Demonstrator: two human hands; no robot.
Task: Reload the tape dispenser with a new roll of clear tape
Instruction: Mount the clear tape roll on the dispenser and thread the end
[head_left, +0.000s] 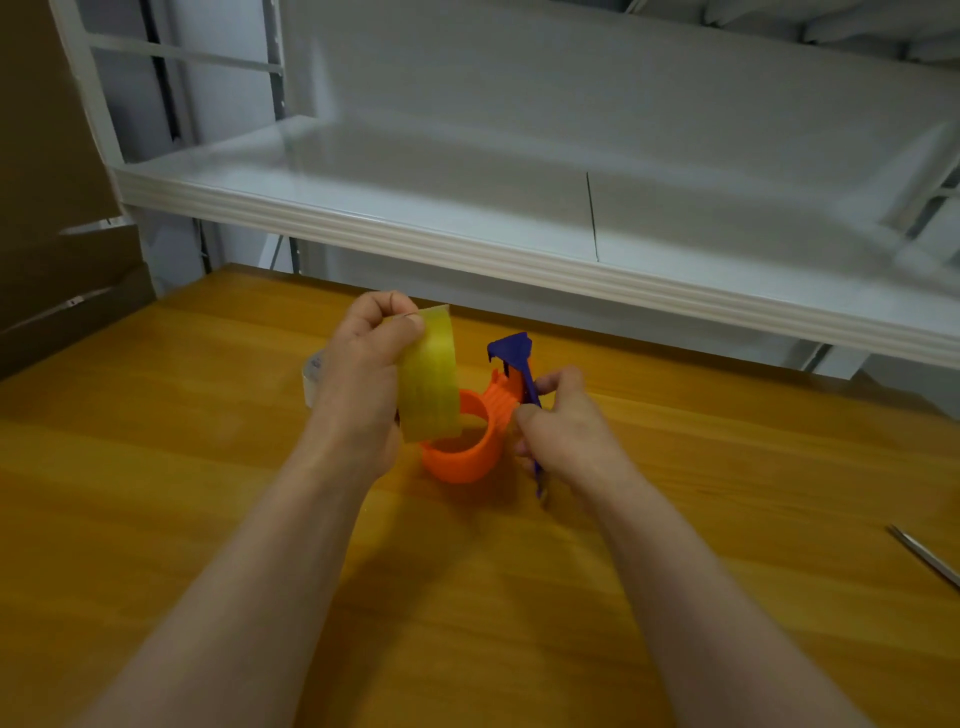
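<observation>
Wooden table (208, 467), orange-brown grain, under a white metal shelf (467, 234) that spans the back. Brown cardboard (62, 208) stands at the far left edge.

Left of centre: a pale, clear roll (313, 371) peeks from behind the left wrist. Mostly hidden, so I cannot tell whether it sits on the table or is held.

Left hand (363, 374): raised, grip pinched on the top end of a tape strip (431, 374), thumb against curled fingers. The strip is yellowish-clear and wide. Its long axis runs nearly vertical, from the pinch down to the dispenser's hub. Its lower end is not clearly visible.

Centre: tape dispenser (462, 457), with an orange ring hub open toward the camera and a ribbed orange piece behind it. Its purple cutter head (511, 348) points up and away. It sits just right of the strip, between the two hands and low over the table.

Right hand (561, 431): grip curled round the dispenser's purple handle, steadying it.

Far right edge: scissors (924, 556), flat on the table and well apart from the work.

Judgement: threading step. The cutter head lies up and to the right of the pinched end. The left hand is nearer the free end and would carry it across while the right hand holds the frame.
</observation>
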